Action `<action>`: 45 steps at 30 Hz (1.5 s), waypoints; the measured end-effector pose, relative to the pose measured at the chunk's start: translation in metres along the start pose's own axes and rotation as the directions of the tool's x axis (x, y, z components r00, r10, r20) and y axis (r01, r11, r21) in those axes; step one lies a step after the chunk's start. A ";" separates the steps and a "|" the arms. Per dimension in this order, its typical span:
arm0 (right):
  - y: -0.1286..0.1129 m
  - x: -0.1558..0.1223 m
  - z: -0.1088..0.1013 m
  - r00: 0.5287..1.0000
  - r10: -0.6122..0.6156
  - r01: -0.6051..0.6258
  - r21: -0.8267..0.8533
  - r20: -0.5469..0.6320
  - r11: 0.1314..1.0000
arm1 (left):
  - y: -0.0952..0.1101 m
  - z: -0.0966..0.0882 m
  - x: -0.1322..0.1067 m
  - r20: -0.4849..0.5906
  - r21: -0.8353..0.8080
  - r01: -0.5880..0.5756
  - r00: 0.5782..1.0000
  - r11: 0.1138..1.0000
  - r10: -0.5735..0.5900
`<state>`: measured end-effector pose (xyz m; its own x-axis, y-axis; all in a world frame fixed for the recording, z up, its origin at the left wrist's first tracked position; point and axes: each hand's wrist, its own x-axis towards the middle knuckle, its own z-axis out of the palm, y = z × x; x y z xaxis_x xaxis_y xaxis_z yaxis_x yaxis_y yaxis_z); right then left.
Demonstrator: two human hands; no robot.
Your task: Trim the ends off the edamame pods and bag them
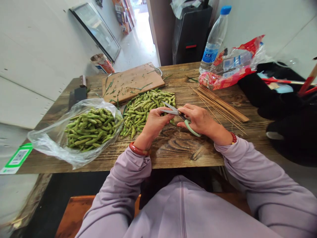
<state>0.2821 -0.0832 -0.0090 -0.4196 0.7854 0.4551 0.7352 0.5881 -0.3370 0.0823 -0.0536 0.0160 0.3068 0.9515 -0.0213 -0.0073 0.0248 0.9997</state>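
My right hand (pixel 199 119) grips scissors (pixel 189 127) with pale green handles, their blades parted and pointing left. At the blades, the fingers of my left hand (pixel 158 120) are pinched together on a green edamame pod, mostly hidden by the fingers. Just behind my left hand a loose pile of edamame pods (pixel 138 110) lies on the wooden table (pixel 193 150). To the left, a clear plastic bag (pixel 49 142) lies open with many more pods (pixel 86 129) in it.
A cutting board (pixel 133 81) with green scraps lies at the back, beside a dark-bladed cleaver (pixel 77 96). Thin wooden skewers (pixel 223 104) lie right of my right hand. Farther right are a water bottle (pixel 214 43), a red plastic wrapper (pixel 230 74) and a black bag (pixel 284 132).
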 end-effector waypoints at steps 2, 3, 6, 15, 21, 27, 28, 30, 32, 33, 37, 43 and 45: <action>-0.001 0.000 0.000 1.000 0.012 -0.012 -0.020 0.001 1.000 | 0.001 -0.001 0.000 0.012 0.002 0.002 1.000 1.000 -0.002; -0.001 0.000 0.000 1.000 0.017 -0.017 -0.027 0.005 0.999 | 0.001 -0.002 0.000 0.016 0.007 0.004 1.000 1.000 -0.004; -0.003 0.000 -0.001 0.999 0.033 -0.032 -0.040 0.026 0.999 | 0.001 -0.003 0.000 0.019 0.021 0.022 1.000 1.000 -0.022; -0.003 0.001 -0.004 0.987 0.161 -0.161 0.020 -0.009 0.987 | -0.002 -0.008 0.004 0.012 -0.152 0.069 0.998 0.986 -0.068; 0.002 0.001 0.000 0.991 0.117 -0.113 0.071 -0.062 0.991 | 0.002 -0.011 0.007 -0.037 -0.378 0.118 0.989 0.918 -0.142; 0.001 0.000 0.004 0.997 0.066 -0.064 0.031 -0.048 0.997 | 0.002 -0.012 0.008 -0.064 -0.428 0.113 0.986 0.897 -0.154; 0.001 0.000 0.005 0.997 0.059 -0.058 0.028 -0.049 0.998 | 0.002 -0.011 0.008 -0.064 -0.422 0.111 0.986 0.900 -0.151; 0.000 -0.001 0.006 0.997 0.044 -0.042 0.029 -0.059 0.999 | 0.001 -0.009 0.006 -0.062 -0.401 0.113 0.987 0.909 -0.150; 0.000 -0.001 0.006 0.997 0.033 -0.030 0.032 -0.071 0.999 | 0.000 -0.007 0.005 -0.053 -0.376 0.123 0.987 0.918 -0.154; 0.000 -0.001 0.006 0.997 0.031 -0.028 0.035 -0.077 0.999 | 0.000 -0.007 0.004 -0.049 -0.365 0.127 0.987 0.922 -0.155; 0.000 0.000 0.006 0.995 0.046 -0.040 0.065 -0.091 0.997 | 0.000 -0.005 0.003 -0.038 -0.351 0.125 0.988 0.928 -0.148; -0.001 0.000 0.009 0.991 0.079 -0.065 0.127 -0.107 0.990 | -0.003 -0.002 0.001 -0.006 -0.341 0.126 0.991 0.932 -0.136; -0.002 0.000 0.009 0.990 0.079 -0.064 0.128 -0.117 0.990 | -0.004 -0.001 0.001 0.009 -0.335 0.123 0.992 0.934 -0.128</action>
<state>0.2758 -0.0824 -0.0152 -0.2948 0.8013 0.5206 0.6859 0.5568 -0.4685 0.0815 -0.0525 0.0124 0.3138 0.9378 -0.1486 -0.2879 0.2431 0.9263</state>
